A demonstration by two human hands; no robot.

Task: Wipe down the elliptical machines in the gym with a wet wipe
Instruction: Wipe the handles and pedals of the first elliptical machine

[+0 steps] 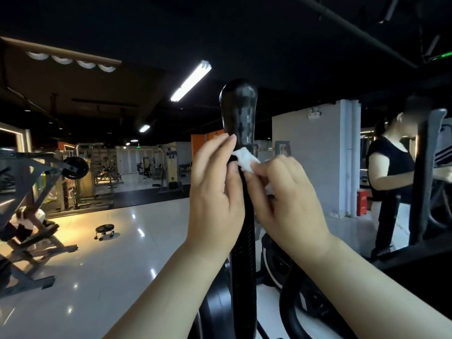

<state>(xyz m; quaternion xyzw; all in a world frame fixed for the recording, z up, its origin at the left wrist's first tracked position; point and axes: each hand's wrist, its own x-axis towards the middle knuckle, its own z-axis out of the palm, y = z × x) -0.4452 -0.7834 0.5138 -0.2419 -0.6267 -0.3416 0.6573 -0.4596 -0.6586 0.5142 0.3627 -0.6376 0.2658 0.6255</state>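
Left hand (215,192) curls its fingers round the elliptical handle (238,106); right hand (288,199) pinches a wet wipe (245,160) against it; floor (122,241) open leftward.

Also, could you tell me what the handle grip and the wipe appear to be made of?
The handle grip looks like glossy black rubber or moulded plastic: dimpled, with bright highlights. The wipe, pinched by the right hand, looks like soft white nonwoven cloth: crumpled and matte.
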